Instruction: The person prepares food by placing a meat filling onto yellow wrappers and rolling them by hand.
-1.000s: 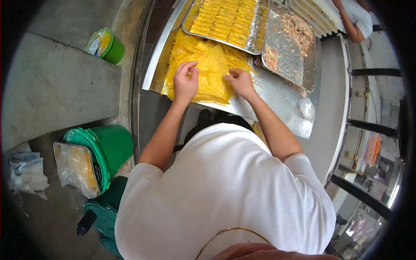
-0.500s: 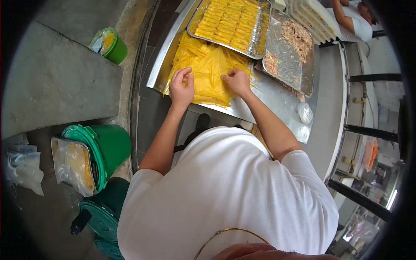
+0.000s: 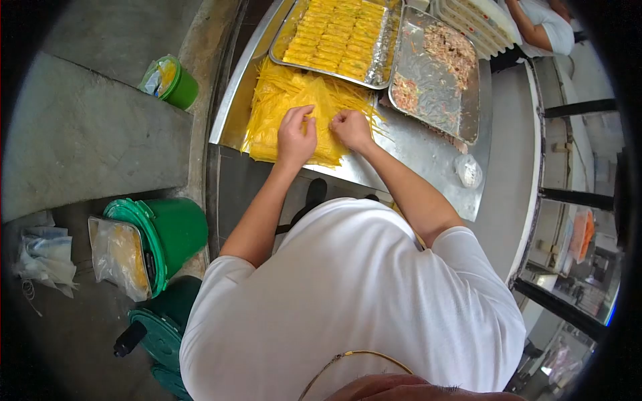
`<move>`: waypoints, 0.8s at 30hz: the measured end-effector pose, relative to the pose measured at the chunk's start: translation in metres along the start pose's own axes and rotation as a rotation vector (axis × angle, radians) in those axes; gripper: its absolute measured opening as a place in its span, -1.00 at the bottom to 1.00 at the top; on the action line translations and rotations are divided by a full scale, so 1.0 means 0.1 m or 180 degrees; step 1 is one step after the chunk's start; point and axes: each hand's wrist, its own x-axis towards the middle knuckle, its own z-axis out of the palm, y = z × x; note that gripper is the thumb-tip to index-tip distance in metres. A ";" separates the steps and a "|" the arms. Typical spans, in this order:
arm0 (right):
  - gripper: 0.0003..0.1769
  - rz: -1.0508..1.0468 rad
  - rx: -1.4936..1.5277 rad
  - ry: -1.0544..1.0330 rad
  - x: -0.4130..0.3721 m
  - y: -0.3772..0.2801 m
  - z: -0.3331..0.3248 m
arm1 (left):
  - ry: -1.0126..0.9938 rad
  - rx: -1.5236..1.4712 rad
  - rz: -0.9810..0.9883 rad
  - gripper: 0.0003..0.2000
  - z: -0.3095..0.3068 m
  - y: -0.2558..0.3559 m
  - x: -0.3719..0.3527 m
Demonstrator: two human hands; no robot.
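Yellow sheets lie in a loose, frayed pile on the metal table. Over the middle of the pile, my left hand has its fingers curled, with thumb and fingertips close together. My right hand is pinched at the pile's right side; what it grips, if anything, is too small to make out. Behind the pile, a metal tray holds rows of yellow rolls. Right of it, another tray holds a shredded pinkish filling.
A knotted clear bag sits on the table's right part. Stacked white trays and a co-worker's arm are at the upper right. Green bins and a small green bucket stand left.
The table and trays have shifted left in view. My left hand has moved right over the sheets, closer to my right hand.
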 end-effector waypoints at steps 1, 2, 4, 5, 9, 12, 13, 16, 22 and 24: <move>-0.80 -0.0006 0.0026 -0.0001 -0.03 0.00 -0.01 | 0.0193 -0.0018 -0.0082 -0.73 -0.07 -0.03 -0.01; -0.82 -0.0062 0.0346 0.0033 -0.06 -0.01 -0.01 | 0.0392 -0.0038 -0.0164 -0.73 -0.14 -0.06 -0.02; -0.84 -0.0125 0.0676 0.0049 -0.07 0.05 0.02 | 0.0570 0.0027 -0.0198 -0.74 -0.29 -0.12 -0.07; -0.89 -0.0070 0.1386 -0.0185 -0.08 0.08 0.04 | 0.0749 0.0071 -0.0237 -0.75 -0.36 -0.15 -0.08; -0.99 0.0473 0.3288 -0.0643 -0.17 0.13 0.02 | 0.0767 -0.0537 -0.0466 -0.63 -0.38 -0.27 -0.04; -0.97 0.0403 0.3079 -0.1260 -0.22 0.19 -0.05 | 0.0457 -0.1026 -0.0409 -0.59 -0.25 -0.32 0.18; -0.97 0.0400 0.3085 -0.1261 -0.24 0.19 -0.06 | 0.0456 -0.1021 -0.0406 -0.59 -0.23 -0.30 0.30; -0.95 -0.0564 0.2463 -0.1905 -0.35 0.13 -0.03 | -0.0309 -0.1390 -0.0580 -0.53 -0.19 -0.26 0.71; -0.94 -0.0587 0.1927 -0.0766 -0.51 0.27 -0.14 | -0.1415 -0.1564 -0.2076 -0.42 -0.09 -0.68 0.83; -0.93 -0.0268 0.1982 -0.0555 -0.60 0.43 -0.42 | -0.1120 -0.1547 -0.1777 -0.42 -0.07 -0.71 0.71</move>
